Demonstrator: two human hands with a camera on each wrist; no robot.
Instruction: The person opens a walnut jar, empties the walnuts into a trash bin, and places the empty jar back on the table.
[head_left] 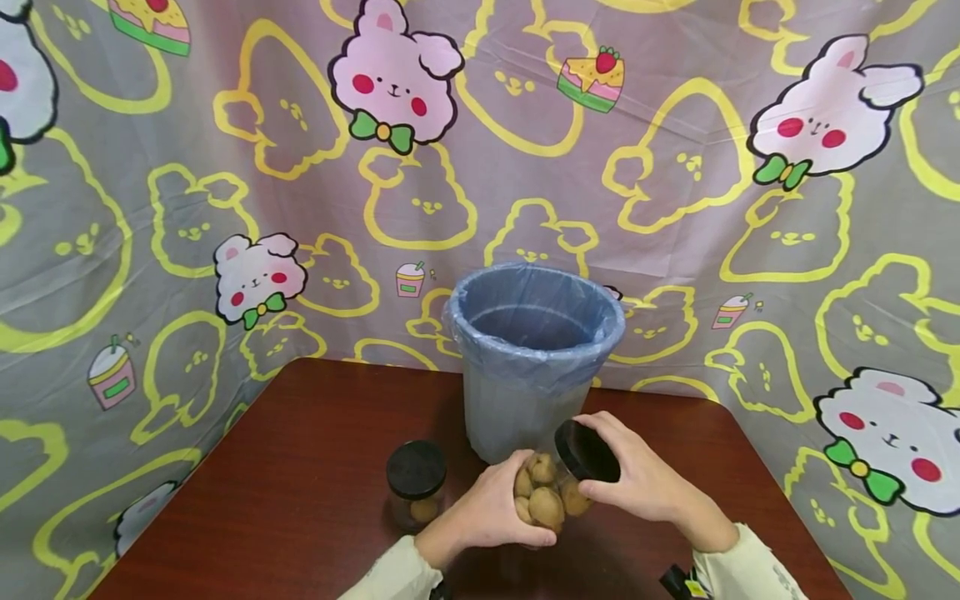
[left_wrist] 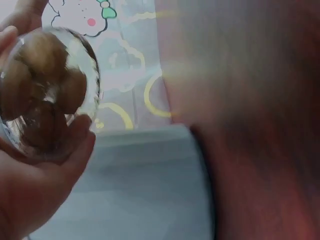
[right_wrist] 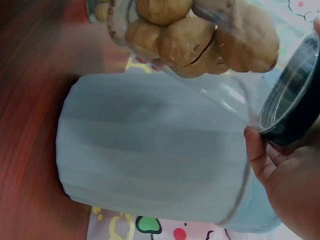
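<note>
A clear plastic jar (head_left: pixel 542 493) of brown, round nuts that look like walnuts (right_wrist: pixel 187 42) is tilted in front of the bin, its lidded end up to the right. My left hand (head_left: pixel 491 506) grips the jar's body near its base, which faces the camera in the left wrist view. Fingers and thumb of my right hand (head_left: pixel 637 475) hold the rim of the black lid (head_left: pixel 588 451), which sits on the jar's mouth. To the left, a second jar (head_left: pixel 417 483) with a black lid stands upright on the table, with brown nuts inside.
Behind the hands a grey bin (head_left: pixel 498 408) stands on the dark red-brown table (head_left: pixel 322 467), lined with a blue plastic bag (head_left: pixel 536 358). A cartoon-printed curtain (head_left: pixel 420 200) hangs around the back and sides.
</note>
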